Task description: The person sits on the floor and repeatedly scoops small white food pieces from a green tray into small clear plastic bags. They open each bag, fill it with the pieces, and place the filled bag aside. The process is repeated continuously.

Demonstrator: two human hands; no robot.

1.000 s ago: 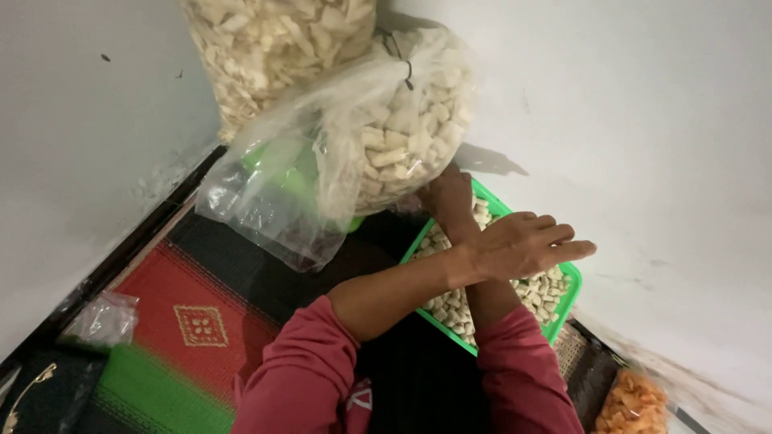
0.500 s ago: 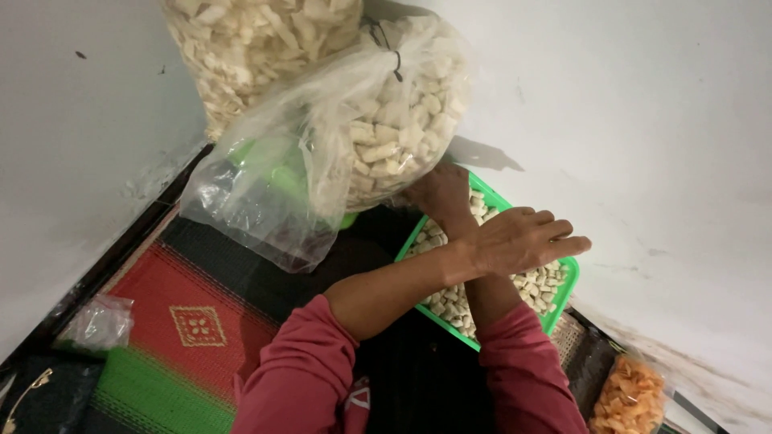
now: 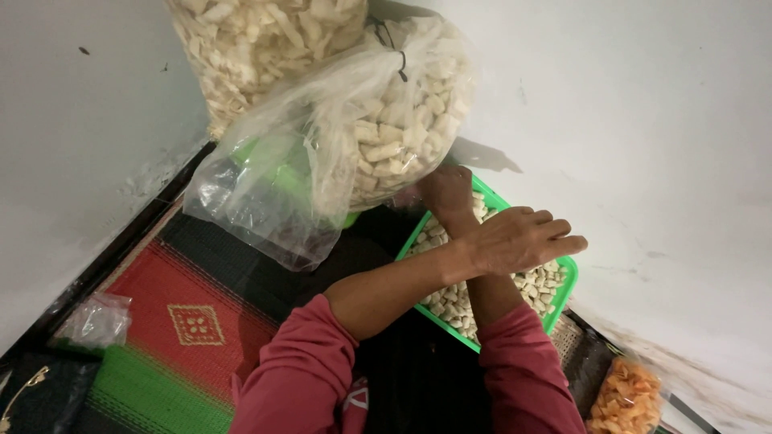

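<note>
A: What's on the left side of the frame?

B: A small clear bag (image 3: 96,321) lies at the lower left on the striped mat (image 3: 193,321), well apart from your hands. It isn't in your way.

A: And the main bag?

B: The clear bag of pale pieces (image 3: 378,137) sits at upper centre, tied at the neck, with its loose empty film spilling down to the left. I judge it light but floppy. The film is slippery and the pieces inside are brittle, so hold it at the tied neck or cradle it from below rather than squeezing its belly. A bigger sack (image 3: 257,48) leans just behind it and crowds it.

A: My hands?

B: Your arms are crossed. Your right hand (image 3: 446,193) is at the bag's lower edge, above the far end of the green tray (image 3: 563,299). Whether its fingers are closed on anything, I cannot tell. Your left hand (image 3: 523,241) lies flat over the tray, right of centre, with its fingers (image 3: 555,229) stretched out and holding nothing.

A: The tray?

B: It is stiff plastic heaped with loose pieces, so take it by the rim and keep it level. A bag of orange snacks (image 3: 627,398) sits at the lower right, near the tray's corner.
</note>
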